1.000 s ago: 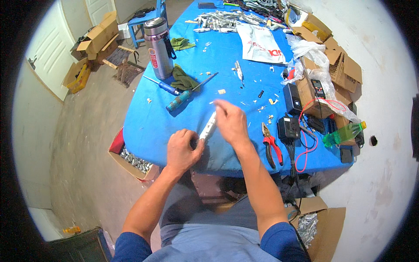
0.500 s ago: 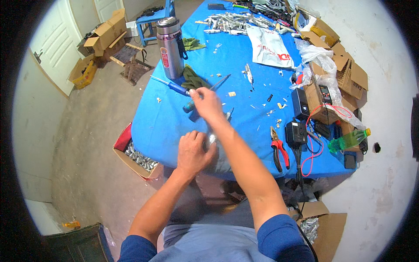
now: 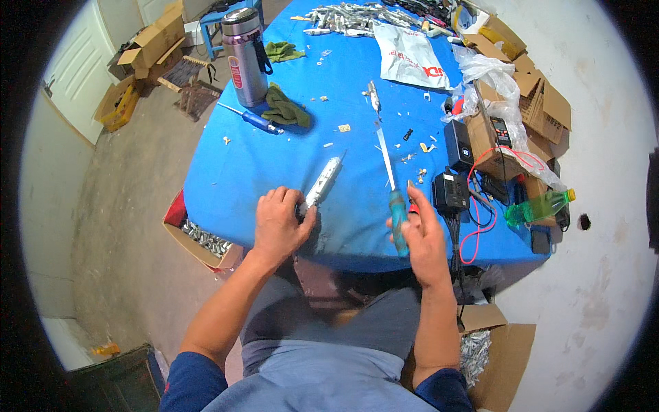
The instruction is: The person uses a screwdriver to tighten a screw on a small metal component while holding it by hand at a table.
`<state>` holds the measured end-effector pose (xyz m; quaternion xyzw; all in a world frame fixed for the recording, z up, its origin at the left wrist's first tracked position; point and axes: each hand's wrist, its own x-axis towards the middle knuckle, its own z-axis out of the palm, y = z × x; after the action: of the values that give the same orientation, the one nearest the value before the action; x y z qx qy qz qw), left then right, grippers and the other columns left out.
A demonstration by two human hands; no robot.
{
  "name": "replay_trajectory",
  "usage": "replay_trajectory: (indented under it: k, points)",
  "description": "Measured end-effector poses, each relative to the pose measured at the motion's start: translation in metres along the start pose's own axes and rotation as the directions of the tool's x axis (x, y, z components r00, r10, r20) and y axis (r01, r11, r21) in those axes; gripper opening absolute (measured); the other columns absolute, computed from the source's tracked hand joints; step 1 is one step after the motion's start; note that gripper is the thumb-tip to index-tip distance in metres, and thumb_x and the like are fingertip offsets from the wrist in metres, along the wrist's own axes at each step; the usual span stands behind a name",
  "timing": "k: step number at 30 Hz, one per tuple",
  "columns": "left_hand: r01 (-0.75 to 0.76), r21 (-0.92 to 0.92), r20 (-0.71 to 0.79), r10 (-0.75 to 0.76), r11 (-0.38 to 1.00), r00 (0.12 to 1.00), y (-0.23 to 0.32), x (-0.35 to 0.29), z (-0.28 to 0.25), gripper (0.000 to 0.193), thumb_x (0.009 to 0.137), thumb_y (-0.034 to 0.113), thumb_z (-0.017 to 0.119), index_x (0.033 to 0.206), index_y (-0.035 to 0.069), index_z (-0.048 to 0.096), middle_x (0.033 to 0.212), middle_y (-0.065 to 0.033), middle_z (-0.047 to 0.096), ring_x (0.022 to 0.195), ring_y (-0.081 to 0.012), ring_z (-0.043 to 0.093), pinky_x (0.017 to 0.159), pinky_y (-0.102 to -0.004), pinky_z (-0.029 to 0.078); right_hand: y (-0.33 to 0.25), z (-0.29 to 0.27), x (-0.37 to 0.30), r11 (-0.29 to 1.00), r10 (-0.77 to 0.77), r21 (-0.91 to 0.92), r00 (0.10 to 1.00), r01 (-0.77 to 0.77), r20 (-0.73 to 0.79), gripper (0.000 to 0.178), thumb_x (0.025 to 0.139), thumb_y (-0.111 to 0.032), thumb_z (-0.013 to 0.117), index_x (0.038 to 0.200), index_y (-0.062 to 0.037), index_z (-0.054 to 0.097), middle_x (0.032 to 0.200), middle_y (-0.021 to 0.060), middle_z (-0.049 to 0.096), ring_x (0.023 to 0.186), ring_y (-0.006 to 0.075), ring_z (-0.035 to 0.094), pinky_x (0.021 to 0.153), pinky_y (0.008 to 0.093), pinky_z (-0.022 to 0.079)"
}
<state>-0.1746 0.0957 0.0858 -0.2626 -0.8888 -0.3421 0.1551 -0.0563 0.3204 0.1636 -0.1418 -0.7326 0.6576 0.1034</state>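
My left hand (image 3: 283,221) is closed at the table's front edge, thumb and fingers pinching the lower end of a slim silver-white piece (image 3: 322,182). A thin dark tip points from its far end. To the right, my right hand (image 3: 427,240) grips a flat-blade screwdriver (image 3: 398,216) by its teal handle, with the long blade pointing away from me. A bit of red shows behind my right fingers, where the pliers are mostly hidden. Beyond the silver piece lies a similar slender piece (image 3: 373,96), with small white and yellowish scraps (image 3: 421,175) to its right.
A blue cloth (image 3: 226,185) covers the table. At its left stand a steel flask (image 3: 246,65), a green rag (image 3: 285,108) and a blue-handled tool (image 3: 255,121). Black adapters (image 3: 450,192), cables and a green bottle (image 3: 539,208) crowd the right. Silver pieces (image 3: 357,17) are heaped far back.
My right hand has picked up the teal-handled screwdriver from near the rag and carried it right and nearer to me. My left hand stays by the front edge with the silver piece.
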Motion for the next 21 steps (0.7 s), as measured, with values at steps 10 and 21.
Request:
replay_trajectory:
  k: [10,21]
  points:
    - [-0.04,0.107,0.007,0.04,0.993,0.999,0.011,0.0,0.001,0.024,0.078,0.023,0.07,0.089,0.005,0.059,0.083,-0.0121,0.054,0.08,-0.0314,0.053,0.071,-0.0419,0.037,0.011,-0.018,-0.054,0.92,-0.037,-0.39,0.999,0.031,-0.006,0.039,0.087,-0.012,0.062,0.125,-0.0014,0.058,0.103,0.0169,0.064,0.093,0.0297,0.064,0.082,0.0367,0.049]
    - [-0.068,0.122,0.084,0.058,0.99,0.995,0.006,0.011,0.002,0.024,0.079,0.026,0.07,0.083,0.006,0.058,0.079,-0.0116,0.052,0.075,-0.0312,0.053,0.068,-0.0421,0.037,0.005,-0.022,-0.043,0.833,-0.194,-0.515,0.979,0.2,0.066,0.029,0.088,-0.014,0.065,0.115,-0.0034,0.066,0.097,0.017,0.066,0.09,0.0313,0.065,0.079,0.0361,0.05]
